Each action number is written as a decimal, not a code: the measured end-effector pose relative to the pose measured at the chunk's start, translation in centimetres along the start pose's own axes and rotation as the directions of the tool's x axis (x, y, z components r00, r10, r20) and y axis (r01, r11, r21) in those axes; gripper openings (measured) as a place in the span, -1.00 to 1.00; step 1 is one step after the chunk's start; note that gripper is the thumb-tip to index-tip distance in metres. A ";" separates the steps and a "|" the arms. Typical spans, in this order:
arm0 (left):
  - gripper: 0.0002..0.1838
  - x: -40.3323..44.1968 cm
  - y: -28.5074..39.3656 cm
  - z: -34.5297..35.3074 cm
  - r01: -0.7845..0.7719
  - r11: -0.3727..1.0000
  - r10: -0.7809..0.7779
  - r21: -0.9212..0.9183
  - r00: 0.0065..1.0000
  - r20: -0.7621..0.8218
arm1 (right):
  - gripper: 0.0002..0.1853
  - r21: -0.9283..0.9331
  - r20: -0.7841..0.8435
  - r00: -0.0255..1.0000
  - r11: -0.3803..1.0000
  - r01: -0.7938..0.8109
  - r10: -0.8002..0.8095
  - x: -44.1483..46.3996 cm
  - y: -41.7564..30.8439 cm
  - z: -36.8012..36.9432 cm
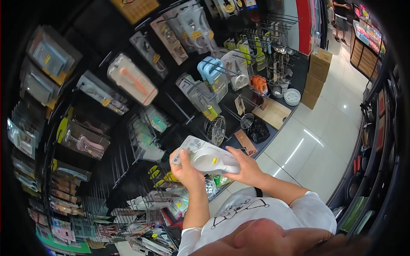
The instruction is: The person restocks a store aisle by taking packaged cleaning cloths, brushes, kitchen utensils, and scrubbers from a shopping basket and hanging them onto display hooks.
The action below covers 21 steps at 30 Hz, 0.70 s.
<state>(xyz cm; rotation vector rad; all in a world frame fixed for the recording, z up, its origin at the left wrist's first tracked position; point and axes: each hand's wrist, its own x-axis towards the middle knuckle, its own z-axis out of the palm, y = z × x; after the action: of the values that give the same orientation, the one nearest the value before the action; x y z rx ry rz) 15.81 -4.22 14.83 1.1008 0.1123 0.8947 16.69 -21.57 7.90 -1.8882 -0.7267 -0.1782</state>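
A carded blister pack with a white rounded utensil (209,162) inside is held in front of my chest, tilted. A small yellow sticker sits on it, and the card's printed top points up and left. My left hand (188,173) grips its left end, the thumb lying on the front of the card. At the right end my right hand (247,165) is closed round the edge. The fingers behind the pack are hidden, and I cannot make out the utensil's exact kind.
Metal hooks stick out from the black display wall, carrying packs such as blue-handled items (210,68) and a boxed orange utensil (133,80). Cardboard boxes (316,70) stand at the shelf's end beside the tiled aisle (299,145). Another shelf (367,170) lines the right; a person (340,17) stands far off.
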 end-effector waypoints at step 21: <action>-0.69 -7.1 -2.7 1.1 0.267 0.905 -0.280 0.332 0.960 -0.007 | -0.09 0.267 -0.434 0.886 0.915 0.301 -0.165 27.2 10.7 -26.7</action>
<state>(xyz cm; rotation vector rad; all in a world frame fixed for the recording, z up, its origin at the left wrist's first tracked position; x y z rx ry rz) 13.22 -10.17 10.76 1.3758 0.3863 0.6106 49.94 -36.92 22.95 -1.3784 -0.6511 -0.5544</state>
